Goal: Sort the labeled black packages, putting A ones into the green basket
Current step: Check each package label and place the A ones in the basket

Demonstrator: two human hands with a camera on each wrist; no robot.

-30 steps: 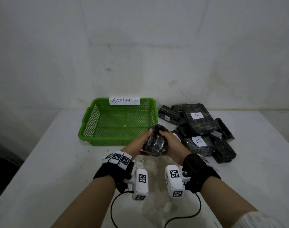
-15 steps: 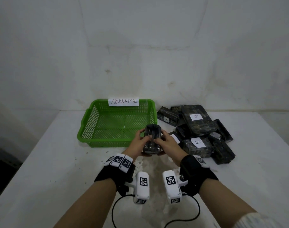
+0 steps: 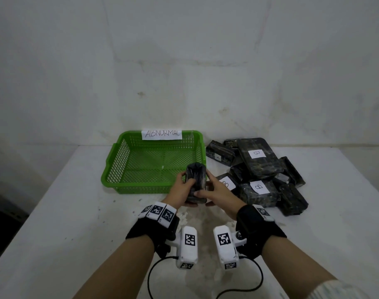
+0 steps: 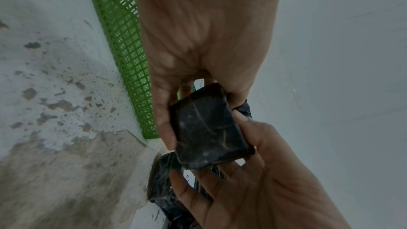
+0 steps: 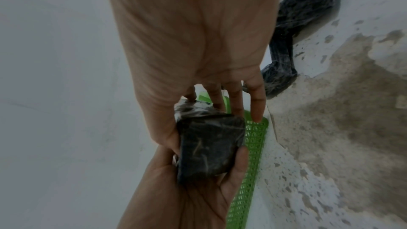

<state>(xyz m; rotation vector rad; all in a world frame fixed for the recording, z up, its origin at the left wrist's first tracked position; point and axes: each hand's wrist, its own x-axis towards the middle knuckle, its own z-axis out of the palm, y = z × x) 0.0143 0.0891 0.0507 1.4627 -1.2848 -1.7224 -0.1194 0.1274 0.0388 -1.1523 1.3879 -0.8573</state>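
A small black wrapped package (image 3: 196, 180) is held with both hands just above the table, in front of the near right corner of the green basket (image 3: 119, 156). My left hand (image 3: 184, 187) grips its left side, thumb on top. My right hand (image 3: 209, 190) holds its right side, thumb across the top. No label shows on it in any view. In the left wrist view the package (image 4: 209, 131) sits between my left fingers (image 4: 164, 124) and my right palm. The right wrist view shows the same package (image 5: 209, 145) from its end.
The basket carries a paper tag reading ABNORMAL (image 3: 161, 134) on its far wall, and its mesh floor is bare. A pile of black packages (image 3: 259, 160) lies to the right, some with B labels (image 3: 258, 187). The white table (image 3: 65, 212) has worn patches.
The package has been turned in my hands, from a rounded end facing up to lying lengthwise. Both hands have shifted slightly left toward the basket.
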